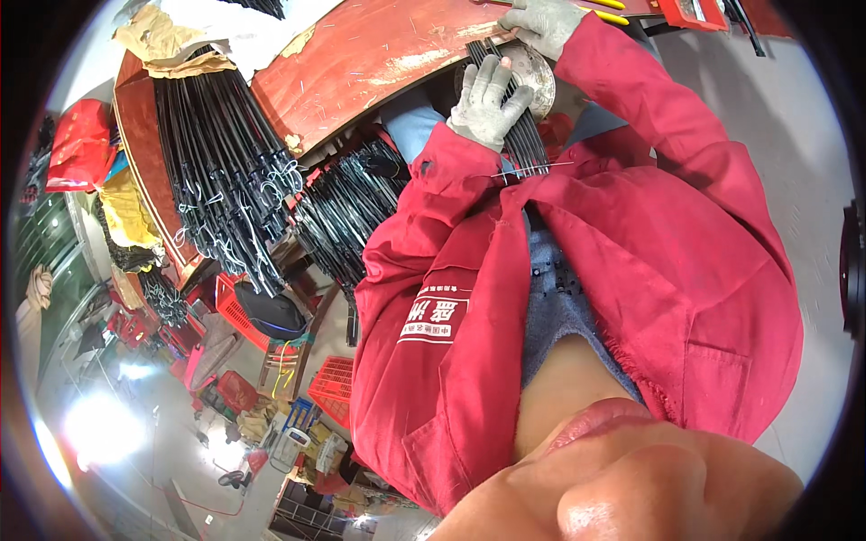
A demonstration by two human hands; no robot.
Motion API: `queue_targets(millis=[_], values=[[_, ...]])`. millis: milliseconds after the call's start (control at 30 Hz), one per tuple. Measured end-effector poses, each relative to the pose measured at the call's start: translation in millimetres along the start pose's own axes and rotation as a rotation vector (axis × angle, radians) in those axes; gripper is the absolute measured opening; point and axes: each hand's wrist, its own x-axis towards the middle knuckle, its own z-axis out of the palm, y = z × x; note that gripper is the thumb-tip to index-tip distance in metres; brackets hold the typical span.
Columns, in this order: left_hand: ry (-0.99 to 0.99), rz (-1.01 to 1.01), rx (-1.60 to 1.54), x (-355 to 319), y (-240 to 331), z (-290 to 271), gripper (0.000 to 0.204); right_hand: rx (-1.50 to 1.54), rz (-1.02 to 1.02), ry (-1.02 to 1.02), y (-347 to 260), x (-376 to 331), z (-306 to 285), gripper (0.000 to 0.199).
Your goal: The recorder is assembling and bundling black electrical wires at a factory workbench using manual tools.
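My left hand [487, 99], in a grey knit glove, is wrapped around a bundle of thin black rods [526, 140] that stands upright against my red jacket. My right hand [541, 22], also gloved, is closed over the upper end of the same bundle at the edge of the worn red workbench [361, 63]. A thin pale wire [534, 167] crosses the lower part of the bundle. Behind the rods lies a round grey metal disc [543, 79], partly hidden by them.
More bundles of black rods tied with white wire lie on a side table [216, 171] and in a pile below the bench [347, 203]. Red plastic crates [332, 388] and clutter stand on the floor at the left. A yellow-handled tool [606, 16] lies on the bench.
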Motion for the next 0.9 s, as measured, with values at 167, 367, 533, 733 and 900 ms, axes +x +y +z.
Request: queue_targets(millis=[167, 367, 533, 733, 900], values=[[-0.096, -0.035, -0.01, -3.4, 4.6, -11.4, 0.043, -0.082, 0.059, -0.071, 5.4, -2.0, 4.4, 0.02], [-0.05, -0.033, -0.041, -2.8, 5.9, -6.2, 0.055, -0.091, -0.004, -0.065, -1.9, 3.9, -1.5, 0.015], [-0.077, -0.056, -0.002, 0.8, 10.2, -12.7, 0.05, -0.067, -0.067, -0.049, 6.1, 6.8, 10.1, 0.015], [-0.072, -0.066, -0.033, -1.7, 9.6, -9.4, 0.051, -0.046, 0.234, -0.115, 10.3, 8.5, 54.9, 0.017], [-0.063, -0.07, -0.033, -3.6, 6.7, -11.9, 0.049, 0.087, 0.379, -0.005, 6.9, 14.1, 52.2, 0.017]])
